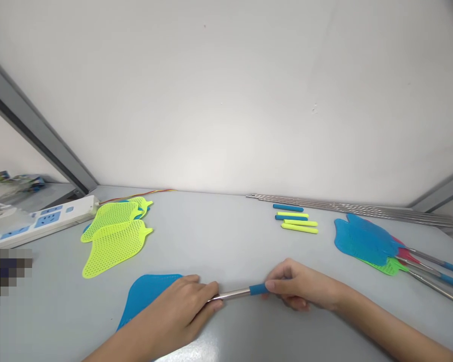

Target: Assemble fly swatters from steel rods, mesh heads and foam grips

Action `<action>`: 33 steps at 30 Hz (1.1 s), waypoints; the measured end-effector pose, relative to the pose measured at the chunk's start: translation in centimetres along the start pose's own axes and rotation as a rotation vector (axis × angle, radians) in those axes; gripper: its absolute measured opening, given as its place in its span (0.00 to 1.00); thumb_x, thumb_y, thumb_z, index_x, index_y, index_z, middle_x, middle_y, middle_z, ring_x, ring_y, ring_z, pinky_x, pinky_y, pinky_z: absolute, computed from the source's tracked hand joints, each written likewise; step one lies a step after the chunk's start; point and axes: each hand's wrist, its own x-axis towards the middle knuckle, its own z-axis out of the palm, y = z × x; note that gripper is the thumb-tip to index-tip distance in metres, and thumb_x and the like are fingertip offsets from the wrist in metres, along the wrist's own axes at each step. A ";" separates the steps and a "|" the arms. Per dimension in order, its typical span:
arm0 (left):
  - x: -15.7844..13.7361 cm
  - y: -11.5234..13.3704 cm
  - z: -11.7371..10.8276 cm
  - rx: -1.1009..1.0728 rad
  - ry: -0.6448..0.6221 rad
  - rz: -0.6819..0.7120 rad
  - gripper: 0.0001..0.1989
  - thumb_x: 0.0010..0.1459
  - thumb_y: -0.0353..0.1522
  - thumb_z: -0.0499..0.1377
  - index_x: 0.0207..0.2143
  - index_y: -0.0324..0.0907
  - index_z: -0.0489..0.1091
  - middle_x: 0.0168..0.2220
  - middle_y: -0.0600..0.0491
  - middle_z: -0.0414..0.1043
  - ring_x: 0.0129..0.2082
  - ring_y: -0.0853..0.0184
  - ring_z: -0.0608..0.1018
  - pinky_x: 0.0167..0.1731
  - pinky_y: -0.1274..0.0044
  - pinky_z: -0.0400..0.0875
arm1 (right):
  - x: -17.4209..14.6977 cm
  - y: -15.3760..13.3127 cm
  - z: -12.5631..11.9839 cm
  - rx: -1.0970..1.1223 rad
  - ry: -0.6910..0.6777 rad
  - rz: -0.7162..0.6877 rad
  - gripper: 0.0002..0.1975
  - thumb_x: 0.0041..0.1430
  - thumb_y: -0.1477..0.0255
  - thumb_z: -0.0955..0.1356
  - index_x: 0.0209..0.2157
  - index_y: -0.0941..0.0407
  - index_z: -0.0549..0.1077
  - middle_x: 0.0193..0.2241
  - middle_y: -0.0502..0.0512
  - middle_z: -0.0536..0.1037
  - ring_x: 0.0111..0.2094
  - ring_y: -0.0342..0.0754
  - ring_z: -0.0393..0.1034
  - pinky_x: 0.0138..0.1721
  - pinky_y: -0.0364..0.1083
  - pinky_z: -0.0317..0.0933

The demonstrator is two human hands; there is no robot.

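Note:
My left hand [192,306] is closed around the metal rod [236,293] of a fly swatter. Its blue swatter head [145,296] lies flat on the table, partly hidden under that hand and forearm; where it meets the rod is covered. At the rod's right end sits a blue handle sleeve [257,289], pinched between the thumb and fingers of my right hand [294,286]. The sleeve's far end is hidden by those fingers.
Yellow swatter heads [115,246] lie at left beside a white power strip [49,221]. Several blue and yellow sleeves [300,229] rest behind my right hand. Long metal rods [343,206] run along the wall; fly swatters with rods [366,241] are piled at right.

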 end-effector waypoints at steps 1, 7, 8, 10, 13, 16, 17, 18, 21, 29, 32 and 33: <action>0.0 0.0 0.0 -0.004 0.007 0.001 0.16 0.58 0.37 0.37 0.28 0.42 0.61 0.20 0.56 0.62 0.23 0.70 0.66 0.25 0.79 0.55 | 0.0 0.0 0.0 0.003 0.002 0.000 0.16 0.47 0.61 0.63 0.26 0.61 0.69 0.08 0.43 0.56 0.10 0.34 0.47 0.11 0.37 0.41; 0.0 0.0 0.0 -0.011 0.012 -0.006 0.16 0.58 0.37 0.38 0.28 0.42 0.62 0.21 0.55 0.63 0.24 0.69 0.66 0.25 0.79 0.55 | 0.0 0.0 -0.2 -0.008 -0.019 -0.015 0.16 0.47 0.61 0.63 0.28 0.61 0.70 0.07 0.43 0.56 0.10 0.35 0.48 0.10 0.37 0.41; 0.0 0.0 0.0 -0.015 0.013 -0.004 0.16 0.58 0.37 0.38 0.28 0.42 0.62 0.21 0.55 0.63 0.24 0.69 0.66 0.24 0.79 0.55 | 0.0 0.0 -0.2 -0.009 -0.022 -0.016 0.16 0.47 0.61 0.63 0.28 0.61 0.70 0.07 0.43 0.56 0.09 0.35 0.48 0.10 0.37 0.41; 0.0 0.0 0.0 -0.020 0.015 0.000 0.17 0.58 0.37 0.38 0.28 0.42 0.62 0.21 0.55 0.63 0.24 0.69 0.66 0.25 0.78 0.55 | 0.0 -0.1 -0.2 -0.012 -0.024 -0.021 0.16 0.47 0.61 0.63 0.28 0.62 0.70 0.07 0.43 0.56 0.09 0.34 0.47 0.10 0.37 0.41; 0.0 0.0 0.0 -0.013 0.014 0.003 0.16 0.58 0.36 0.38 0.28 0.42 0.62 0.21 0.55 0.63 0.24 0.69 0.66 0.26 0.78 0.55 | 0.0 -0.1 -0.2 -0.020 -0.030 -0.031 0.16 0.48 0.61 0.62 0.28 0.62 0.70 0.07 0.43 0.56 0.09 0.34 0.47 0.11 0.37 0.41; 0.0 0.1 -0.1 -0.004 0.012 0.001 0.16 0.58 0.36 0.38 0.28 0.42 0.61 0.21 0.55 0.63 0.23 0.69 0.66 0.26 0.78 0.55 | -0.1 -0.2 -0.1 -0.019 -0.031 -0.026 0.16 0.48 0.61 0.62 0.28 0.62 0.70 0.07 0.42 0.56 0.09 0.34 0.47 0.11 0.37 0.42; 0.0 0.1 -0.1 -0.005 0.011 0.000 0.16 0.58 0.36 0.38 0.28 0.42 0.61 0.21 0.55 0.63 0.23 0.69 0.66 0.26 0.78 0.55 | -0.1 -0.2 -0.1 -0.019 -0.026 -0.023 0.16 0.48 0.61 0.62 0.28 0.62 0.70 0.07 0.42 0.56 0.09 0.34 0.47 0.11 0.37 0.42; 0.0 0.1 -0.1 -0.006 0.011 0.000 0.16 0.58 0.36 0.38 0.28 0.42 0.61 0.21 0.55 0.63 0.23 0.69 0.66 0.26 0.78 0.55 | -0.1 -0.3 -0.1 -0.019 -0.020 -0.020 0.16 0.47 0.61 0.62 0.28 0.62 0.70 0.07 0.42 0.56 0.09 0.34 0.46 0.11 0.37 0.42; 0.0 0.1 -0.1 -0.022 0.008 -0.007 0.16 0.58 0.37 0.38 0.28 0.42 0.61 0.21 0.56 0.63 0.24 0.69 0.66 0.26 0.78 0.55 | -0.1 -0.2 -0.1 -0.019 -0.011 -0.015 0.17 0.47 0.61 0.63 0.28 0.62 0.70 0.07 0.42 0.56 0.09 0.34 0.46 0.11 0.37 0.41; 0.0 0.2 0.1 -0.094 0.027 -0.083 0.17 0.58 0.37 0.37 0.27 0.42 0.61 0.22 0.55 0.62 0.24 0.69 0.66 0.26 0.78 0.56 | 0.0 -0.1 -0.2 -0.011 -0.019 -0.019 0.17 0.47 0.60 0.62 0.28 0.61 0.70 0.07 0.42 0.55 0.09 0.34 0.45 0.10 0.37 0.41; 0.0 0.2 0.2 -0.103 0.035 -0.080 0.18 0.58 0.38 0.37 0.26 0.42 0.61 0.21 0.55 0.62 0.24 0.69 0.66 0.25 0.78 0.56 | 0.1 0.1 -0.2 -0.015 -0.004 -0.009 0.17 0.47 0.60 0.62 0.28 0.61 0.70 0.07 0.42 0.55 0.09 0.34 0.45 0.10 0.37 0.40; 0.1 0.2 0.3 -0.103 0.037 -0.081 0.18 0.58 0.38 0.37 0.26 0.42 0.61 0.21 0.55 0.62 0.24 0.69 0.66 0.25 0.78 0.56 | 0.1 0.1 -0.2 -0.017 -0.001 -0.006 0.17 0.47 0.60 0.62 0.28 0.61 0.70 0.07 0.42 0.56 0.09 0.34 0.46 0.10 0.37 0.40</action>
